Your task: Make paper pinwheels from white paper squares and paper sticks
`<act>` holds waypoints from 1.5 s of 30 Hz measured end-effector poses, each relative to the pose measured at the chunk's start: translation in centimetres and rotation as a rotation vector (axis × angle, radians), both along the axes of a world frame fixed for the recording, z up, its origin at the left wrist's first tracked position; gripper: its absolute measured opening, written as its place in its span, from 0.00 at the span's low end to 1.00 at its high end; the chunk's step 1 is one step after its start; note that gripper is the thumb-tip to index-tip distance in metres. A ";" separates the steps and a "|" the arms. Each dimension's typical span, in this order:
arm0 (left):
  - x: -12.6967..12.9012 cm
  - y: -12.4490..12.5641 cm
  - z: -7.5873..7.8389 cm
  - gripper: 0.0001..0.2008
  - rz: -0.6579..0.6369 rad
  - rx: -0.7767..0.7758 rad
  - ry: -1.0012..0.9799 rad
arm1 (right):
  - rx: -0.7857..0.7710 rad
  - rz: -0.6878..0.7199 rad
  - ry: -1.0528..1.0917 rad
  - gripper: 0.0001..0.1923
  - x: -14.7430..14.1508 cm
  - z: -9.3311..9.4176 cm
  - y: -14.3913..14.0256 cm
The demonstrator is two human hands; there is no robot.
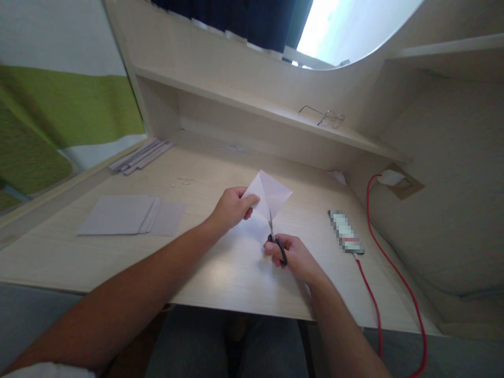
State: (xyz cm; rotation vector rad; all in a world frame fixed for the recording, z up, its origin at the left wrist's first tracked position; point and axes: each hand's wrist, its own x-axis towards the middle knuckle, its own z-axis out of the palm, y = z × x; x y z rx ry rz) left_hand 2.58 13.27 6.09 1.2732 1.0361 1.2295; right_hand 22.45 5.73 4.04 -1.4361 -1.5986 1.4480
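Note:
My left hand (pixel 233 208) pinches the left corner of a folded white paper (pixel 270 193) and holds it up above the desk. Its pointed shape faces away from me. My right hand (pixel 293 255) grips black-handled scissors (pixel 275 239). Their blades point up into the paper's lower edge. Both hands are over the middle of the light wooden desk (pixel 220 273).
A stack of white sheets (pixel 132 215) lies at the left, with thin strips (pixel 139 156) behind it. A phone (pixel 345 232) on a red cable (pixel 374 304) lies at the right. Eyeglasses (pixel 325 117) rest on the shelf above. Small paper scraps (pixel 181 181) lie near the back.

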 end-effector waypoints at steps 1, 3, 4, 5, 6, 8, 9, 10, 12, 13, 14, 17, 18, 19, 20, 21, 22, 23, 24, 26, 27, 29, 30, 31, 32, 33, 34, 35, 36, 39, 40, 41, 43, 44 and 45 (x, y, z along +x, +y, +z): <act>0.0 0.0 0.0 0.11 -0.001 0.002 0.006 | -0.004 -0.003 0.000 0.24 0.0 0.0 0.0; 0.0 0.0 0.0 0.11 0.001 0.003 0.016 | -0.007 -0.006 0.001 0.24 -0.1 0.1 0.0; 0.0 -0.1 0.0 0.11 0.004 0.004 0.020 | -0.007 -0.005 0.001 0.24 -0.1 0.1 0.0; 0.0 -0.1 0.1 0.11 0.007 0.006 0.021 | -0.008 -0.005 0.001 0.24 -0.1 0.1 0.0; 0.0 -0.1 0.1 0.11 0.009 0.008 0.020 | -0.011 -0.004 0.002 0.25 -0.1 0.2 0.0; -0.1 -0.1 0.0 0.11 0.010 0.011 0.015 | -0.019 -0.005 0.005 0.25 -0.2 0.3 0.0; -0.1 -0.1 0.0 0.11 0.009 0.012 0.013 | -0.021 -0.005 0.008 0.25 -0.2 0.3 0.0; -0.1 -0.1 0.0 0.11 0.008 0.013 0.011 | -0.020 -0.005 0.010 0.25 -0.2 0.4 0.0; -0.1 0.0 0.0 0.11 0.003 0.014 0.012 | -0.014 -0.005 0.007 0.25 -0.2 0.4 0.0; -0.1 0.0 0.0 0.11 0.003 0.015 0.016 | -0.012 -0.005 0.005 0.25 -0.2 0.5 -0.1; -0.1 0.0 0.0 0.11 0.004 0.017 0.020 | -0.011 -0.005 0.003 0.25 -0.2 0.4 -0.1; -0.1 0.0 0.0 0.11 0.014 0.021 0.023 | -0.003 -0.001 -0.004 0.23 -0.1 0.3 -0.1; -0.1 0.0 0.0 0.11 0.017 0.022 0.021 | 0.001 0.002 -0.005 0.23 0.0 0.2 -0.1; -0.1 0.0 0.0 0.11 0.018 0.022 0.018 | 0.003 0.004 -0.007 0.22 0.0 0.1 -0.1; -0.1 0.0 0.0 0.11 0.018 0.020 0.016 | 0.005 0.007 -0.009 0.22 0.0 0.1 -0.1; -0.1 0.0 0.0 0.11 0.020 0.019 0.014 | 0.007 0.010 -0.009 0.22 0.1 0.0 -0.1; -0.1 0.0 0.1 0.11 0.022 0.019 0.013 | 0.009 0.012 -0.010 0.21 0.1 0.0 0.0; -0.1 0.0 0.1 0.11 0.026 0.021 0.011 | 0.010 0.012 -0.012 0.21 0.1 0.0 0.0; -0.1 0.0 0.2 0.11 0.028 0.023 0.011 | 0.010 0.012 -0.013 0.21 0.1 0.0 0.0; 0.0 -0.1 0.3 0.11 0.031 0.028 0.013 | 0.007 0.007 -0.015 0.20 0.0 0.0 0.0; 0.0 -0.1 0.3 0.11 0.032 0.028 0.014 | 0.004 0.005 -0.018 0.20 0.0 0.1 0.0; 0.0 -0.2 0.4 0.11 0.034 0.025 0.014 | 0.003 0.003 -0.022 0.19 0.0 0.1 0.0; 0.0 -0.2 0.5 0.11 0.035 0.024 0.015 | 0.003 0.004 -0.024 0.19 -0.1 0.1 0.0; 0.0 -0.2 0.5 0.11 0.036 0.025 0.017 | 0.004 0.005 -0.023 0.19 -0.1 0.1 0.0; 0.0 -0.2 0.5 0.11 0.037 0.027 0.020 | 0.005 0.006 -0.021 0.18 0.0 0.1 0.0; 0.0 -0.2 0.4 0.12 0.038 0.031 0.027 | 0.006 0.008 -0.017 0.18 0.0 0.0 0.0; 0.0 -0.2 0.4 0.12 0.036 0.034 0.035 | 0.004 0.009 -0.012 0.18 0.0 -0.1 0.0; 0.0 -0.2 0.3 0.12 0.032 0.034 0.041 | 0.001 0.008 -0.009 0.19 0.0 -0.1 0.0; 0.0 -0.2 0.3 0.12 0.027 0.034 0.044 | -0.001 0.007 -0.007 0.19 0.1 -0.2 0.0; 0.0 -0.1 0.2 0.11 0.016 0.027 0.044 | 0.004 0.007 -0.012 0.20 0.1 -0.3 0.1; -0.1 -0.1 0.2 0.11 0.015 0.024 0.042 | 0.007 0.009 -0.011 0.20 0.1 -0.3 0.1; -0.1 -0.1 0.2 0.11 0.014 0.022 0.044 | 0.009 0.010 -0.009 0.20 0.1 -0.3 0.1; -0.1 -0.1 0.2 0.11 0.013 0.024 0.053 | 0.007 0.007 -0.006 0.20 0.1 -0.3 0.1; -0.1 -0.1 0.2 0.11 0.013 0.027 0.058 | 0.004 0.005 -0.005 0.20 0.1 -0.3 0.1; -0.1 -0.1 0.3 0.11 0.014 0.028 0.064 | 0.001 0.002 -0.006 0.20 0.0 -0.3 0.1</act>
